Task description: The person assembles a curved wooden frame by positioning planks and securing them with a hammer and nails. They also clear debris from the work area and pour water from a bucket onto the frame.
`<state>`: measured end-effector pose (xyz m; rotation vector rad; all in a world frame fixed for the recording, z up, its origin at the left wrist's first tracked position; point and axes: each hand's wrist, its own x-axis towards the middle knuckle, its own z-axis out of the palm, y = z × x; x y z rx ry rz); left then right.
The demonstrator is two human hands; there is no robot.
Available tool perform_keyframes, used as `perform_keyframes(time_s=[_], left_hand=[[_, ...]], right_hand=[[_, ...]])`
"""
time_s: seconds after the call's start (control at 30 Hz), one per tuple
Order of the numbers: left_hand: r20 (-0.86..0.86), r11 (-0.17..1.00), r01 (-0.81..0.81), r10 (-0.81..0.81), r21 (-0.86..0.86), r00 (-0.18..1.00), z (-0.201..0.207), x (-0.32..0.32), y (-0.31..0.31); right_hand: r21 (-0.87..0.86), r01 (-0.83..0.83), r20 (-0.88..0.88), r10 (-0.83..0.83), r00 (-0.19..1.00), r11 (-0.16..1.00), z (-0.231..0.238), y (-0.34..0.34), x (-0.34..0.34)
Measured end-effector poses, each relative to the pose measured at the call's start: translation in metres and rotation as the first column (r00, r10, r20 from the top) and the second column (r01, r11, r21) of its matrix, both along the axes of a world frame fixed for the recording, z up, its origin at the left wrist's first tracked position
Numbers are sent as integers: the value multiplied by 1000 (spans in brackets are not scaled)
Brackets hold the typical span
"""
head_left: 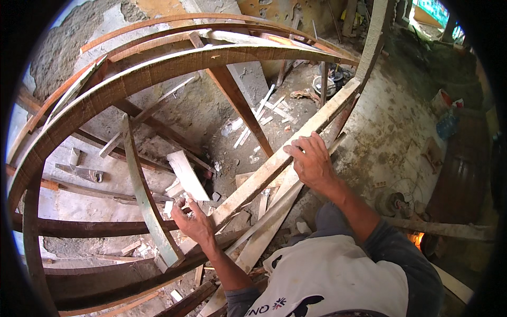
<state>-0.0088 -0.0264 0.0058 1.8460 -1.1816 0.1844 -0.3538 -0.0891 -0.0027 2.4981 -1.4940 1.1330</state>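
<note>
white shirt [338,269]; right hand [315,162] on beam [259,180]; stained floor [383,124]; rough wall [66,42].

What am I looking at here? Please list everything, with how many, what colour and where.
Curved wooden ribs: several, brown, left and top
Long beam: one, pale, diagonal through the centre
Straight brace: one, brown, top centre
Flat board: one, whitish, left of centre
Wood scraps: many, mostly pale, on the ground
Rough wall: one, grey, upper left
Jug: one, blue, upper right
Panel: one, dark brown, right
Glowing spot: one, orange, lower right
Shirt: one, white with dark sleeves, bottom
Left hand: one, bare, by a small white piece; grip unclear
Right hand: one, bare, fingers at the long beam
</note>
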Motion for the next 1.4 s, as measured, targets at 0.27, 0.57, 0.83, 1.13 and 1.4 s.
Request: perform_keyframes(time_s=[0.27,0.57,0.83,1.13,1.4], left_hand=[[-23,1000,10,-10,-23,1000,-1,1,1],[-12,1000,26,-26,-11,1000,-4,2,0],[43,1000,23,-22,-9,999,-9,7,0],[40,999,21,-23,49,999,-5,6,-2],[63,998,61,-63,30,996,-15,18,-4]], right_hand=[[125,-2,152,-17,988,992,0,-5,-6],[7,48,-31,-48,998,999,4,11,-1],[31,40,-54,-38,998,999,3,11,-10],[7,-62,24,61,998,998,4,-3,-15],[-163,18,51,-10,999,986,-16,-2,-11]])
